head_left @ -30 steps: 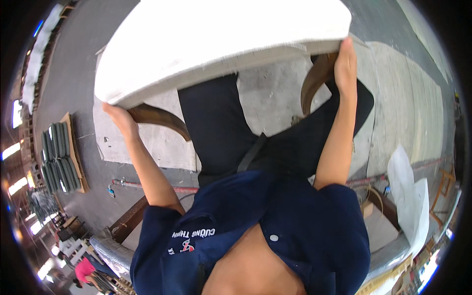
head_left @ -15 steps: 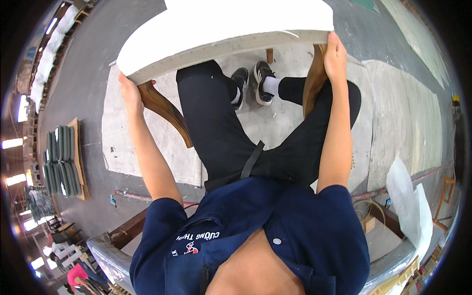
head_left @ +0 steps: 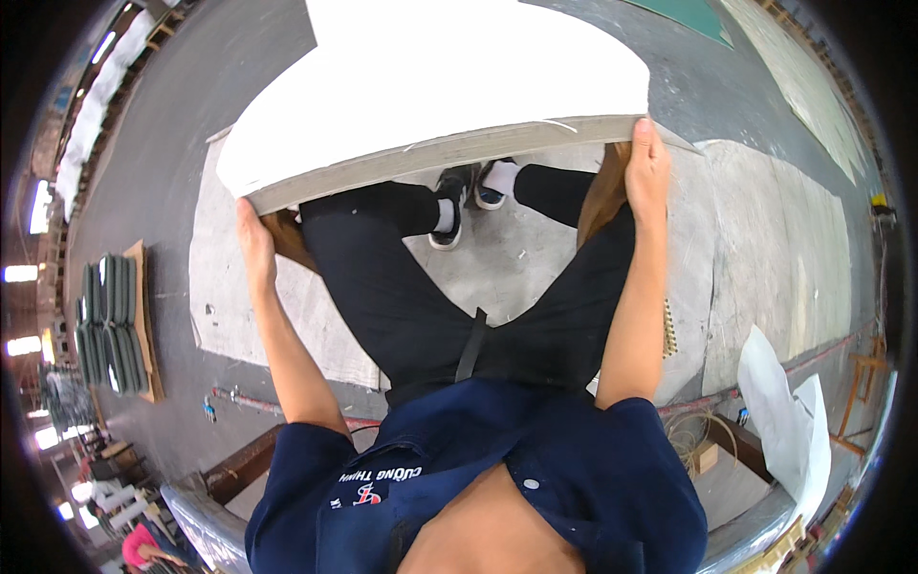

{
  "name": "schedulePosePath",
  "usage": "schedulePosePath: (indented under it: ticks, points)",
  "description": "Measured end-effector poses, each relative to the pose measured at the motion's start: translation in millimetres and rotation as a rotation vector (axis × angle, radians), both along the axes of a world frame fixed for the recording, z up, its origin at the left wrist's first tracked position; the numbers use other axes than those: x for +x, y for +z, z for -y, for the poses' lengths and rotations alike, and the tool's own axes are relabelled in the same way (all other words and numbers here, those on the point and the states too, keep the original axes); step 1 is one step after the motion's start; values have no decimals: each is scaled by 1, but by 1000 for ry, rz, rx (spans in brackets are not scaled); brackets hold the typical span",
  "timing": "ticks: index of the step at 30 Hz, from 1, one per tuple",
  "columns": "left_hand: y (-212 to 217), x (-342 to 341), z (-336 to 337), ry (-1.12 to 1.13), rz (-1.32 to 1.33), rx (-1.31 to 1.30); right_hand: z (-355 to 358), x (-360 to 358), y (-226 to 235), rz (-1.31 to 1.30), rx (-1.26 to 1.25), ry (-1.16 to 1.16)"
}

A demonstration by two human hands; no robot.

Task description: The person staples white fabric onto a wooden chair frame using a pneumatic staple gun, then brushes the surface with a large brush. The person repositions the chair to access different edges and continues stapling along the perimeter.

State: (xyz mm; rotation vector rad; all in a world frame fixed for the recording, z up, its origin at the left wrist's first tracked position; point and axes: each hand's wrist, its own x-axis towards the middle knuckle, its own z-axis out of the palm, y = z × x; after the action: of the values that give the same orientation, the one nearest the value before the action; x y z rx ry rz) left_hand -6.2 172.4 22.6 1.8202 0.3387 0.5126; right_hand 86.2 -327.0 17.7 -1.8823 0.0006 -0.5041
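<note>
The person holds a large white padded seat [head_left: 449,86] out in front of the body, its near edge facing the camera. The left hand [head_left: 253,239] grips the seat's near left corner, fingers curled under the edge and closed on it. The right hand [head_left: 648,167] clasps the near right corner, fingers wrapped together around the edge. Brown wooden legs [head_left: 602,196] hang from under the seat, one by each hand.

Compared with a second ago, the seat sits farther from the body and higher in the picture, and its near edge has swung more level. Both arms are now stretched out straighter. The person's shoes [head_left: 469,196], hidden a second ago and just showing half a second ago, are now plain to see below the seat's edge, standing on a pale floor mat [head_left: 755,249].

On the far left, a wooden board with dark green cushions [head_left: 110,325] lies on the grey floor, well apart from the hands. At the near right, a crumpled white sheet [head_left: 779,421] lies beside a metal rail.
</note>
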Motion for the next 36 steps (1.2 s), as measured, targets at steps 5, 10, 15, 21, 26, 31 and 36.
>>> schedulePosePath:
  ticks: [5, 10, 15, 21, 26, 31, 36]
  points:
    - [-9, -4, -20, 18, 40, 80, -6, -11, -20, -17, 168, 16]
    - [-20, -12, -3, 72, 92, 75, -5, 5, -4, 17, 149, 82]
    - [-27, -12, 1, 73, 150, -8, -8, 3, -11, 53, 167, 21]
    - [-22, -14, -10, 129, 132, -83, -17, -1, -8, 218, 97, -15]
    - [-14, -2, -2, 86, 130, 53, -8, -1, -12, 275, 12, -65]
    - [-23, -12, -39, 220, 92, 99, -31, 12, -28, 106, 3, -58]
    - [-20, 8, -8, 373, -66, 352, 5, 13, -46, 143, -42, -139]
